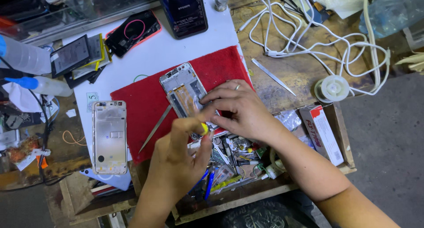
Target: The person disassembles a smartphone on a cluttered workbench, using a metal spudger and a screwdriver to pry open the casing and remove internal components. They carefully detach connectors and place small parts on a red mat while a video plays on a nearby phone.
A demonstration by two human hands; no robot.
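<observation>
At nine o'clock a white squeeze bottle with a blue cap [37,84] lies on its side, cap toward the left; just above it, at ten o'clock, a flat dark battery with a grey label [70,56] rests on a small stack of parts. Below these a bare pale phone frame [109,137] lies on the white sheet [176,45], its long axis running twelve to six. To its right a thin metal pry tool [155,128] slants across the red cloth [145,100], tip toward seven o'clock.

At the centre lies the opened phone chassis [183,89] — on the red cloth, long axis tilted from eleven to five, its top end pointing toward eleven o'clock, its lower end covered by the hands. The left hand [176,162] comes up from six o'clock, fingers pinched shut around a small tool with a yellow tip [204,128]; how much of the tool it holds cannot be told. The right hand [240,111] reaches in from four o'clock — fingers curled and pressing on the chassis's lower part, a ring on one finger.

At twelve o'clock a dark phone [185,9] lies screen up; at one to two o'clock white cables [309,38] tangle over the wooden bench [304,73]; at four o'clock sits a long white box with red lettering [322,135], running eleven to five.
</observation>
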